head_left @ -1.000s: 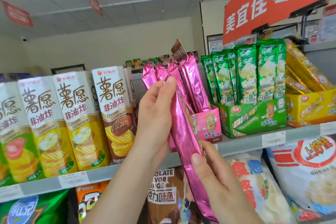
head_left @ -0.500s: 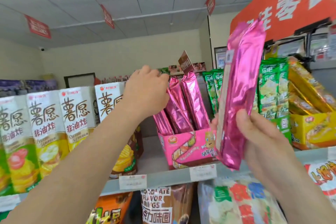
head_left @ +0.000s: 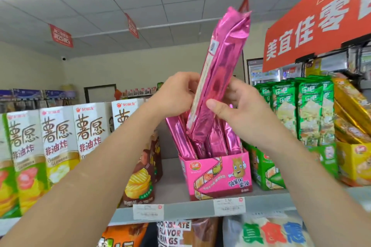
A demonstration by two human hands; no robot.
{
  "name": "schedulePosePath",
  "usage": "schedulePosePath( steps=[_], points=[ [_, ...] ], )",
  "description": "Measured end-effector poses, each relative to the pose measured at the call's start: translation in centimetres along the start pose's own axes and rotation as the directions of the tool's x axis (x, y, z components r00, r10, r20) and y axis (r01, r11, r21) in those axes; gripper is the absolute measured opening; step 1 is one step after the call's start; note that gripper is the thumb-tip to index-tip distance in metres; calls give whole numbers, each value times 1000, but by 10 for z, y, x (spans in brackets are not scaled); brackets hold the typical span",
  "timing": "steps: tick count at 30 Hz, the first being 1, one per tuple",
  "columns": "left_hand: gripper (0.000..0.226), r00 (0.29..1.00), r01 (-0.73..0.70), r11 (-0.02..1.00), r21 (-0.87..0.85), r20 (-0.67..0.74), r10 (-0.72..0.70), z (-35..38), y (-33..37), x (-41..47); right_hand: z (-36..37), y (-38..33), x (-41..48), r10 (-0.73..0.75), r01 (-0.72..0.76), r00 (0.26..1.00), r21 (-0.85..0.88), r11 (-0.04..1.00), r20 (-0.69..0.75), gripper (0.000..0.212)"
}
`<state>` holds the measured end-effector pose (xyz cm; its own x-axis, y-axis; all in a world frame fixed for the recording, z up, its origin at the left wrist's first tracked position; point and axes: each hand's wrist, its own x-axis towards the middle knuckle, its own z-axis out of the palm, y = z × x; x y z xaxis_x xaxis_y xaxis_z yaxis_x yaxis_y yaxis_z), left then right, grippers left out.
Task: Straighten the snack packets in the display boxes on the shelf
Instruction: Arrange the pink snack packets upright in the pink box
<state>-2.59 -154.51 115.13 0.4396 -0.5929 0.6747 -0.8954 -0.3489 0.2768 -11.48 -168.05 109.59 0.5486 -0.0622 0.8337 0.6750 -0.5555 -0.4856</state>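
- Right hand [head_left: 239, 107]: thumb and curled fingers clasp the raised pink packet [head_left: 219, 74] at its lower half.
- Left hand [head_left: 176, 94]: fingers curled, pinching the same packet's left edge.
- Raised pink packet: tilted, lower end among the standing pink packets [head_left: 179, 138] in the pink display box [head_left: 217, 178].
- Shelf [head_left: 180, 209]: carries the box.
- Green display box [head_left: 265, 170]: just beside, right.

We read 美宜佳零 on the red overhead sign [head_left: 313, 26], 好丽友 and 薯愿 非油炸 on the white chip boxes [head_left: 58, 138], 乐吧 on the green packets [head_left: 309, 96], CHOCOLATE FLAVOR RINGS on a lower-shelf bag [head_left: 173, 232], price tags [head_left: 229, 205] too blurred
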Motion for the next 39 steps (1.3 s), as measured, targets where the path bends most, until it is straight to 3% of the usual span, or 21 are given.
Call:
schedulePosePath(
  steps=[2,4,7,9,12,16,19,22,25,30,33,36,39],
  points=[
    [36,992,119,958,-261,59,-108,-3,0,-6,4,7,0,8,-6,1000,-121,993,20,28],
    [51,980,198,826,-527,129,-153,-6,0,-15,6,13,-3,19,-2,998,-255,967,63,24],
    [56,974,199,729,-655,213,-75,-6,-4,-27,12,17,-4,21,42,992,-482,875,125,16],
    [64,974,190,708,-680,220,-50,-1,-6,-33,15,14,-2,29,50,990,-544,838,136,18],
    [59,998,61,783,-619,17,-65,16,-9,-36,16,11,4,87,5,988,-596,803,126,53],
    [62,976,-68,908,-414,-217,-26,34,-19,-35,9,11,13,-15,39,999,-722,690,40,104],
    [72,947,-113,981,-156,-315,59,34,-22,-33,2,9,23,-60,143,989,-736,662,139,117],
    [64,902,-46,977,208,-412,131,29,-22,-33,-3,9,37,32,144,962,-604,784,272,111],
    [60,922,35,925,379,-369,116,27,-24,-32,-7,11,49,147,104,910,-557,824,387,105],
    [63,958,73,948,311,-287,20,38,-22,-31,-4,17,57,179,118,919,-680,723,350,89],
    [66,930,110,941,321,-366,16,40,-25,-32,2,22,53,62,142,963,-689,710,262,78],
    [52,924,76,938,338,-377,61,42,-28,-35,7,23,54,-98,172,985,-733,658,143,64],
    [46,892,-8,993,120,-448,61,39,-27,-40,11,28,57,-105,186,983,-797,574,153,54]
  ],
)
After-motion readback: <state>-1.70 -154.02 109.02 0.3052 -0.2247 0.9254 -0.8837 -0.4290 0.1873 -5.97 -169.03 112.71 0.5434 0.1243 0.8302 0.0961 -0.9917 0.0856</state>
